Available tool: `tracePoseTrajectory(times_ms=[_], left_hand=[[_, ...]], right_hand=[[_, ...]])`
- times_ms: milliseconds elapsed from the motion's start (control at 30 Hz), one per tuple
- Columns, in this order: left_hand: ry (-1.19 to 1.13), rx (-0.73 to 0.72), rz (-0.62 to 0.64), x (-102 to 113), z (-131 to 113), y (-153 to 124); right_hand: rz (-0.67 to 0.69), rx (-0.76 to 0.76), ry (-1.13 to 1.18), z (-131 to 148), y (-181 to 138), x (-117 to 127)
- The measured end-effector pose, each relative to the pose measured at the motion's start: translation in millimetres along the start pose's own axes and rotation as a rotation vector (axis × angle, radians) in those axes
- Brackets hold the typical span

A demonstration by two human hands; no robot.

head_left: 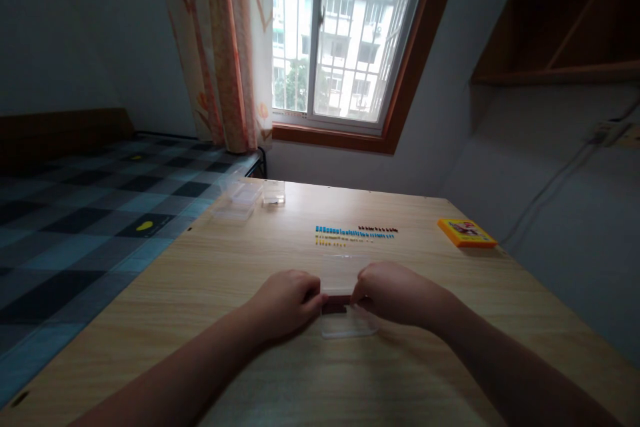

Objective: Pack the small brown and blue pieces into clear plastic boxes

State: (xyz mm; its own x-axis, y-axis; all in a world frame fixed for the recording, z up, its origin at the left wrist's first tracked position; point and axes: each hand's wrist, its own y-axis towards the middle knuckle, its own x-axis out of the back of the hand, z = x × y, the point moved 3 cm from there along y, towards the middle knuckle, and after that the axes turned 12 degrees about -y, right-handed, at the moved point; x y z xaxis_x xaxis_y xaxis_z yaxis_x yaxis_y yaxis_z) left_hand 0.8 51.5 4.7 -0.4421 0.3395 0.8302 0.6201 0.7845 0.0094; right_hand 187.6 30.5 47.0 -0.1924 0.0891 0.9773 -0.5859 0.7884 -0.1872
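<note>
An open clear plastic box [349, 331] lies in front of me, its transparent lid [340, 271] tilted up on the far side. Small dark reddish-brown pieces [334, 309] are inside it. My left hand [289, 299] grips the box's left side, fingers curled and thumb on the edge. Over the box's right part, my right hand [393, 290] is closed with fingertips pointing down into it; anything pinched there is hidden. Beyond the box stand rows of tiny pieces: blue ones [350, 233], yellow ones [330, 240] and dark brown-red ones [379, 229].
Clear plastic boxes [240, 201] and a smaller clear container [274, 193] are at the wooden table's [200, 293] far left corner. A yellow-orange box [466, 233] lies near the right edge. A bed with a checked cover [100, 213] adjoins the left side.
</note>
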Motion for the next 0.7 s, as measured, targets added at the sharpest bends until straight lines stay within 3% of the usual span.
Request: tracePoseTrajectory(times_ms=[267, 467, 700], left_hand=[[-0.012, -0.016, 0.001, -1.2, 2.3, 0.2], [0.008, -0.002, -0.011, -1.7, 4.2, 0.5], [0.032, 0.022, -0.012, 2.1, -2.0, -0.6]], right_hand=[[-0.008, -0.007, -0.003, -1.3, -1.5, 1.3], [-0.04, 0.047, 0.074, -6.4, -11.3, 18.0], [-0.482, -0.104, 0.153, -45.6, -18.1, 40.6]])
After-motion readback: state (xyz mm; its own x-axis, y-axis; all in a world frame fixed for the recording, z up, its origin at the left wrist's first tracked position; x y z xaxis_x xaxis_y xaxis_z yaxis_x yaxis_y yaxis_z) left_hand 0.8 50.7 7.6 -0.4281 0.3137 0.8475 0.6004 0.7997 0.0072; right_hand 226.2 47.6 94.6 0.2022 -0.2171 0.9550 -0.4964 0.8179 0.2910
